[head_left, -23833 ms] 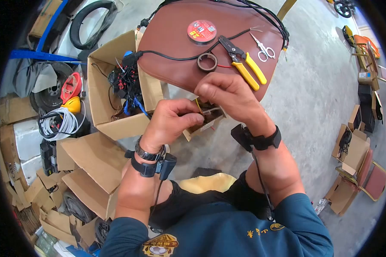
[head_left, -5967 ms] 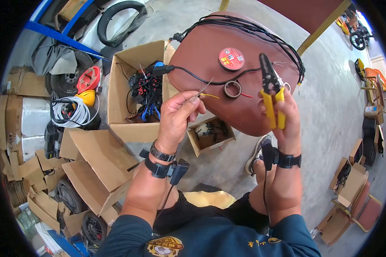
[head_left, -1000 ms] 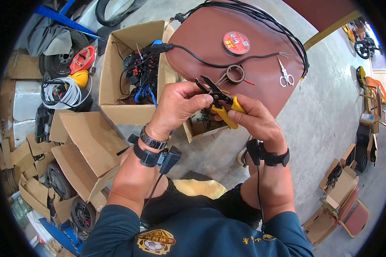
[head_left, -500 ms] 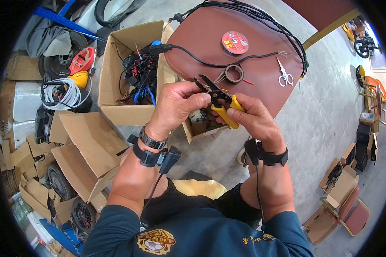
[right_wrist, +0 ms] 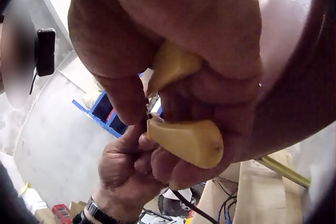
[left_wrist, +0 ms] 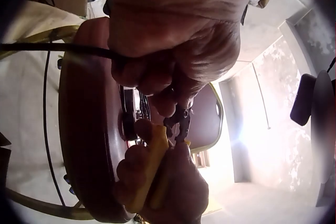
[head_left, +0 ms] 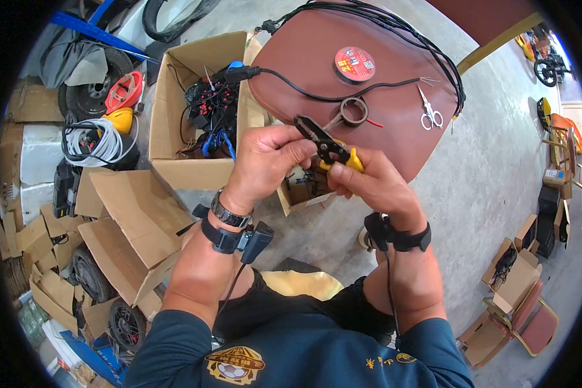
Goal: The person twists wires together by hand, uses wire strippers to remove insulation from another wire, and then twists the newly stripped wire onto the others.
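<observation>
My right hand (head_left: 381,184) grips the yellow-handled wire strippers (head_left: 323,141), their handles squeezed and the black jaws together. In the right wrist view, my fingers wrap around a yellow handle (right_wrist: 186,142). Facing it, my left hand (head_left: 265,158) pinches the end of a black cable (left_wrist: 63,49), which runs into the curled fingers in the left wrist view. Its thumb and fingertips are right at the stripper jaws; the wire end between them is hidden. Just beyond, on the brown seat (head_left: 297,45), lie a roll of dark tape (head_left: 365,120) and a short red wire (head_left: 375,123).
The seat also bears a red-labelled spool (head_left: 354,64), small scissors (head_left: 429,118) and a black cable (head_left: 317,99) with bare ends. Left of it stands a cardboard box (head_left: 191,173) full of wiring. A smaller box (head_left: 293,205) sits beneath my hands.
The strippers lay on the seat at first, then were held off to the right. Since half a second ago, my right hand has squeezed the handles and the jaws have come together.
</observation>
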Available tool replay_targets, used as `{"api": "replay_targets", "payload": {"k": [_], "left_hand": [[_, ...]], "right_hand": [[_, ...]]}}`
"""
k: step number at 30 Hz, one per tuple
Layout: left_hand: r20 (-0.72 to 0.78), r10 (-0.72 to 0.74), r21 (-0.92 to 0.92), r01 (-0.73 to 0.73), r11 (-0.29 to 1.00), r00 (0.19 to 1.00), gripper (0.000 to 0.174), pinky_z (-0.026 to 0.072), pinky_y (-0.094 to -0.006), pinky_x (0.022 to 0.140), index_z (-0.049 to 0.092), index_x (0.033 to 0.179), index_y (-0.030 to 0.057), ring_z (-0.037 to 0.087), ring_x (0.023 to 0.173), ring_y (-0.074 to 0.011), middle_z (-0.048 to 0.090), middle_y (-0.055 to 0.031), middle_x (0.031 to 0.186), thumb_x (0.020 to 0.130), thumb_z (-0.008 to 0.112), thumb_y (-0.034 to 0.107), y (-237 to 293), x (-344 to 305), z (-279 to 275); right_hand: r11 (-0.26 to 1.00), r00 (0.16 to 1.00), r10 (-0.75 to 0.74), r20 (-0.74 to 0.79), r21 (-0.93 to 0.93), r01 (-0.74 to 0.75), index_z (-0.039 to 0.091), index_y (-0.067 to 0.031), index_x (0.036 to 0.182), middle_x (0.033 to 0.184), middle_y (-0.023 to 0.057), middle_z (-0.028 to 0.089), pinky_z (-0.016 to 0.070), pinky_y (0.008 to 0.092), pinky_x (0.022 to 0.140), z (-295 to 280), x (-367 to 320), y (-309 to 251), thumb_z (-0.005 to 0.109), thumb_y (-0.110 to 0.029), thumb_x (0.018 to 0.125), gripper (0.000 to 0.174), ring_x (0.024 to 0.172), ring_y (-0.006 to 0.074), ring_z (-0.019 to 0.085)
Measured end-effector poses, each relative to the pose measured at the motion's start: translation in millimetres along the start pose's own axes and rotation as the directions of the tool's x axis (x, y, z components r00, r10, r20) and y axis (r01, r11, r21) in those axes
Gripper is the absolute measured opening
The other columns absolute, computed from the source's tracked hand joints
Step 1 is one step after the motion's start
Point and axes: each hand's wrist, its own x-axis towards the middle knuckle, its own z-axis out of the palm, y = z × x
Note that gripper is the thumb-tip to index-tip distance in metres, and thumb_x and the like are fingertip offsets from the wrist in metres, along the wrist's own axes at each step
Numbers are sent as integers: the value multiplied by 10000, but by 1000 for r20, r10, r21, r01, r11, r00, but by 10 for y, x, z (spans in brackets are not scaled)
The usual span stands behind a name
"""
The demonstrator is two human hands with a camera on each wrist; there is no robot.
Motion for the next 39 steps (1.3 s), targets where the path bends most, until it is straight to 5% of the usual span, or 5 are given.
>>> {"api": "replay_targets", "payload": {"k": [8, 11, 26, 36, 39], "left_hand": [[-4, 11, -91, -11, 996, 1000, 175, 479, -219, 614, 702, 1048, -34, 588, 709, -82, 659, -31, 853, 907, 680, 67, 22, 18, -31], [8, -15, -83, 16, 996, 1000, 180, 467, -216, 598, 702, 1052, -32, 586, 705, -80, 658, -26, 845, 905, 683, 69, 54, 12, -16], [38, -112, -104, 115, 988, 993, 189, 380, -174, 492, 711, 1048, -4, 518, 582, -38, 645, -16, 730, 900, 694, 112, 11, 15, -60], [40, -104, -120, 108, 987, 994, 118, 386, -172, 484, 688, 885, 5, 507, 553, -40, 662, -30, 723, 910, 684, 120, -10, 31, -34], [73, -111, -141, 121, 983, 991, 164, 389, -178, 499, 708, 1018, -14, 522, 592, -47, 649, -32, 770, 910, 683, 108, -35, 27, -56]], "right_hand": [[997, 994, -70, -79, -37, 67, 627, 8, 948, 741, 12, 611, 459, 262, 613, 70, 72, 78, 622, -220, 958, 228, 686, 85, 555], [991, 996, -69, -61, 108, 75, 643, 10, 985, 785, 21, 649, 460, 260, 636, 55, 66, 101, 623, -205, 954, 218, 715, 87, 570], [994, 996, -86, 5, 68, 86, 631, 15, 1082, 904, 37, 688, 486, 270, 724, 2, 19, 66, 610, -119, 939, 197, 828, 93, 600], [991, 997, -78, 7, -105, 78, 621, 5, 1084, 887, 36, 669, 472, 290, 728, -26, -1, 17, 631, -95, 914, 197, 805, 96, 560], [981, 996, -83, -16, -179, 79, 615, 7, 1069, 854, 42, 643, 463, 296, 715, -9, -9, -12, 632, -93, 908, 190, 785, 103, 537]]}}
